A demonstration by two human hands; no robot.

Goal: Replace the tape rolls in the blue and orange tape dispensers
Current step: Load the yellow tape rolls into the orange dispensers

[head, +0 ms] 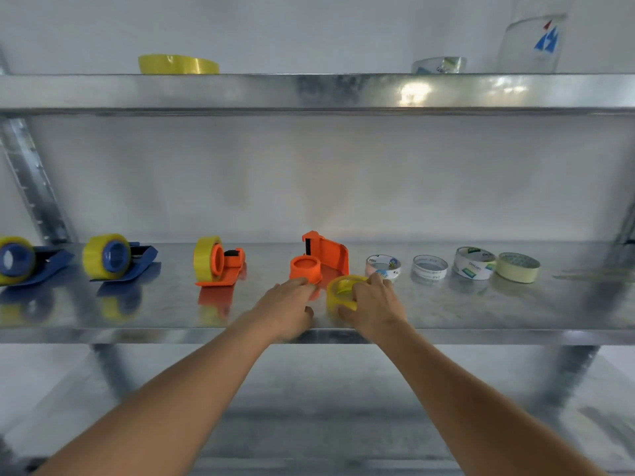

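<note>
The yellow tape roll (343,293) is gripped by the right hand (372,304) just right of the empty orange dispenser (318,261), whose upright hub (305,267) is touched by the left hand's (287,305) extended fingers.

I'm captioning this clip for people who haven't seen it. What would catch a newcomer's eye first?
Two bare arms reach onto the metal shelf, the right hand gripping a yellow tape roll while the left hand touches the empty orange dispenser mid-shelf. To the left stand a loaded orange dispenser and two blue dispensers carrying yellow rolls. Right of the hands sit spent cores.
</note>
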